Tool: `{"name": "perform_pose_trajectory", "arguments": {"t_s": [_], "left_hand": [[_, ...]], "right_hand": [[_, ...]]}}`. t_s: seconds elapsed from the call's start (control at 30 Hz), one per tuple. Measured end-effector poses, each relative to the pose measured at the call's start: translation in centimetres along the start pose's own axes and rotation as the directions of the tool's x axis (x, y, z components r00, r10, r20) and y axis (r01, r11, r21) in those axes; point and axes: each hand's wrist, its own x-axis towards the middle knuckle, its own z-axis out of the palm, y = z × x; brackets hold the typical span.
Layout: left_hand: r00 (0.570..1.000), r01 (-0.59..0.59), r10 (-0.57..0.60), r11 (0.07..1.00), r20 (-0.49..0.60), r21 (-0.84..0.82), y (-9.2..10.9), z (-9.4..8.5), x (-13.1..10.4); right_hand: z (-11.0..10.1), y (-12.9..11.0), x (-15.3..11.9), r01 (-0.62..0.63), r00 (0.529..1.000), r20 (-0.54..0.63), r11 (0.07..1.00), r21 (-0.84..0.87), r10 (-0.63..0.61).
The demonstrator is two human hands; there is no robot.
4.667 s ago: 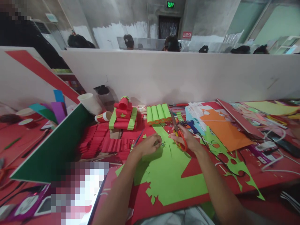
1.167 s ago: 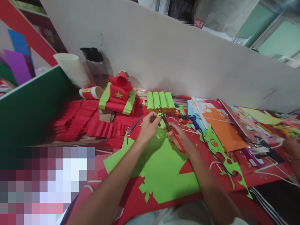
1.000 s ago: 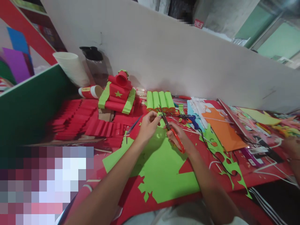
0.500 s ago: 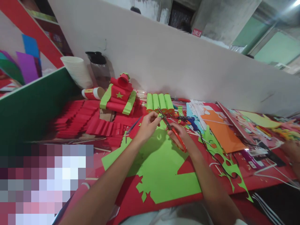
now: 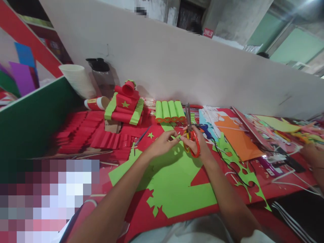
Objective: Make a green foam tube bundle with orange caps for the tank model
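Red-handled scissors (image 5: pixel 190 135) blades-up in the closed right hand (image 5: pixel 196 143), left hand (image 5: pixel 162 144) fingertips pinched beside it, contents unclear.

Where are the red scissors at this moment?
The red scissors are in the right hand, centre of the head view, blades pointing up beside the green paper rolls.

A red paper tank (image 5: pixel 124 106) with green bands is sitting near the white partition (image 5: pixel 177 67), just beside a row of green paper rolls (image 5: pixel 169 110). A stack of white cups (image 5: pixel 78 81) and a dark-lidded bottle (image 5: pixel 101 77) are standing behind it, while an orange sheet (image 5: pixel 236 140) is lying to the right.
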Motion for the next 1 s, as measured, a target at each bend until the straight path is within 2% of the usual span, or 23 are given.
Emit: {"name": "perform_pose_trajectory", "arguments": {"t_s": [0.43,0.7,0.83,1.0], "left_hand": [[1.000,-0.017,0.015,0.998,-0.027,-0.063,-0.28,0.26,0.21],[0.998,-0.031,0.028,0.997,-0.051,-0.069,-0.41,0.25,0.29],[0.988,-0.026,0.017,0.998,-0.150,-0.056,-0.16,-0.05,0.35],[0.946,-0.029,-0.017,0.990,-0.325,-0.138,0.33,-0.51,0.43]], "right_hand": [[-0.05,0.27,-0.17,-0.005,0.999,-0.052,0.999,0.037,0.007],[-0.04,-0.11,-0.23,0.019,0.999,-0.039,1.000,0.001,-0.019],[-0.11,-0.25,-0.44,-0.024,0.999,0.038,1.000,0.009,0.024],[-0.10,-0.05,-0.76,-0.079,0.956,0.282,0.997,-0.022,0.082]]}}
